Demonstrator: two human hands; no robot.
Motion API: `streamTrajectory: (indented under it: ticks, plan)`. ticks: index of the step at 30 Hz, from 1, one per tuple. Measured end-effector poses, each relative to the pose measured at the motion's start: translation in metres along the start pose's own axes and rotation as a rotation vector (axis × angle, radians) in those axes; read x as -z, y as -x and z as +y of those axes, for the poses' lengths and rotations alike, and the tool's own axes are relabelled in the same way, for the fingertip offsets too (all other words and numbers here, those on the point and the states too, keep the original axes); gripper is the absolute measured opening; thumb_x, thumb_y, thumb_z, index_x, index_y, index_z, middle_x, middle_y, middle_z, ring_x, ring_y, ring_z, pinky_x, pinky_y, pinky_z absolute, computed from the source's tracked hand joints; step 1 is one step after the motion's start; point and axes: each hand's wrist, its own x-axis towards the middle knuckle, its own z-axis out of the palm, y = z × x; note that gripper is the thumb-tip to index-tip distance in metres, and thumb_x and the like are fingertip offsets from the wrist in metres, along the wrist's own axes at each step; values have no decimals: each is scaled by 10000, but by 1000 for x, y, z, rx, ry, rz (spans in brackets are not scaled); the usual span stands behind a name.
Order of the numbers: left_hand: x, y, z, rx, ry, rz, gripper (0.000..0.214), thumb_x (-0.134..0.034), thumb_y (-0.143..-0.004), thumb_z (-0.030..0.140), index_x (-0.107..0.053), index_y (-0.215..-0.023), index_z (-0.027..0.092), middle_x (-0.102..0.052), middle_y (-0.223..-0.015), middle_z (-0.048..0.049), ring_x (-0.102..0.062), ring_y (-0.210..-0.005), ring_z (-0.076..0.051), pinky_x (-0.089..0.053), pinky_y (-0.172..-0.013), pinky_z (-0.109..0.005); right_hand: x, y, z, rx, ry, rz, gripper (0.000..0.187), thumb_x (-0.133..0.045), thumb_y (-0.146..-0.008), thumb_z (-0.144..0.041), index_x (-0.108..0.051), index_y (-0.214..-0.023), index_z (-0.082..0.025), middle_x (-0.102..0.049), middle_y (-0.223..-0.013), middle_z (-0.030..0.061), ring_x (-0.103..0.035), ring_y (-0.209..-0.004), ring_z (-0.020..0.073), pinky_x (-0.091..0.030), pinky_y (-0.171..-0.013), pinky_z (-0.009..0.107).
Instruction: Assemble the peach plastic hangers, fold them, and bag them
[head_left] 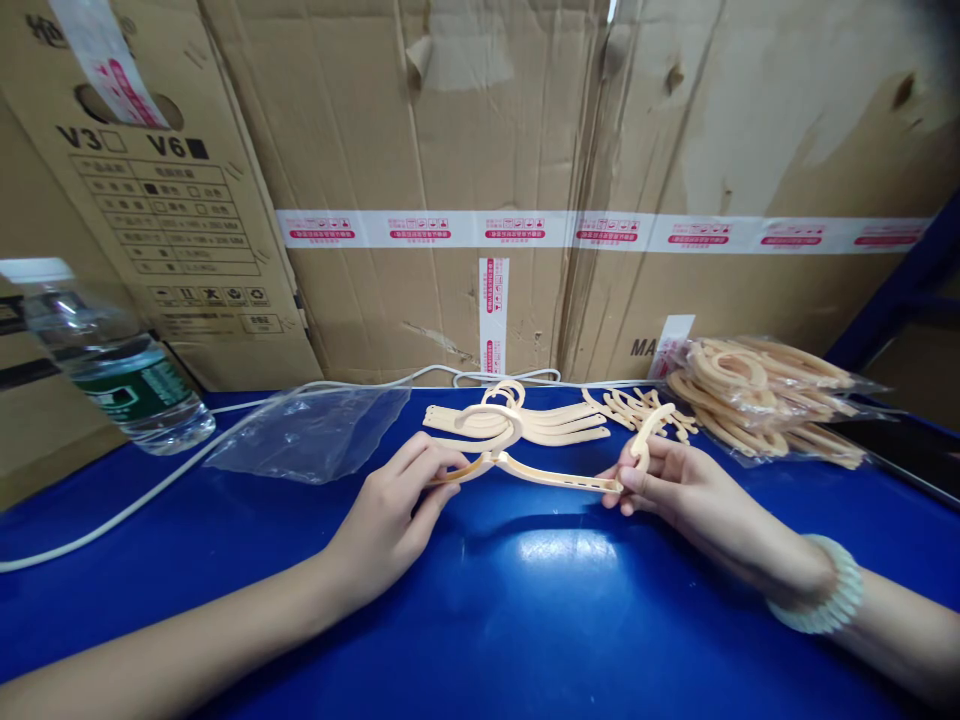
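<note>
A cream plastic hanger (547,473) is held just above the blue table (525,620), spanning between both hands. My left hand (397,515) pinches its left arm with closed fingers. My right hand (675,485) grips its right end and also holds a small curved cream hook piece (646,432). Right behind the hanger lies a flat stack of like hangers (517,420). A heap of loose cream hook pieces (637,408) lies behind my right hand.
Clear bags of hangers (765,395) lie at the right. An empty clear plastic bag (315,432) and a water bottle (112,365) are at the left. A white cable (150,490) runs across the table. Cardboard boxes (480,180) wall the back.
</note>
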Motion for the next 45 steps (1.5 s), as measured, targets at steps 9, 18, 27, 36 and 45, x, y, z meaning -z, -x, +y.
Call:
streamTrajectory:
  ticks: [9,18,27,36,45]
  plan:
    - [0,-1,4,-2,-11,-23,253,-450,-956,98,-586,-1138,209,-565,-969,-37,-586,-830,-152,-529,-757,-291,-3,2,-2,88,97,107,384,-820,-698,-486,-574,-745,-194,-690,-657,31,-639,-600,157,-529,-615,293]
    - [1,-3,6,91,3,-6,260,-468,-929,124,-590,-1137,223,-534,-912,-12,-554,-708,-124,-491,-622,-236,1,3,-16,100,-80,123,291,-787,-753,-439,-690,-935,-233,-681,-1023,46,-623,-891,192,-527,-687,283]
    - [1,0,10,-41,-100,-91,139,-560,-832,164,-609,-958,198,-637,-859,-34,-595,-789,-198,-478,-742,-351,59,-17,-41,347,78,437,229,-674,-813,-440,-641,-669,-266,-592,-758,22,-540,-749,200,-465,-714,343]
    - [3,-1,16,-227,-88,-272,197,-506,-869,113,-609,-1017,190,-694,-902,-63,-622,-803,-205,-481,-723,-338,7,16,-34,341,938,-374,230,-707,-822,-412,-683,-959,-229,-673,-922,52,-606,-816,213,-478,-719,314]
    - [3,-1,19,-330,-105,-315,252,-464,-907,79,-632,-1067,179,-698,-926,-77,-608,-771,-199,-481,-672,-328,5,14,-27,324,1118,-461,97,-552,-919,-233,-626,-859,-214,-625,-856,42,-576,-744,173,-448,-652,281]
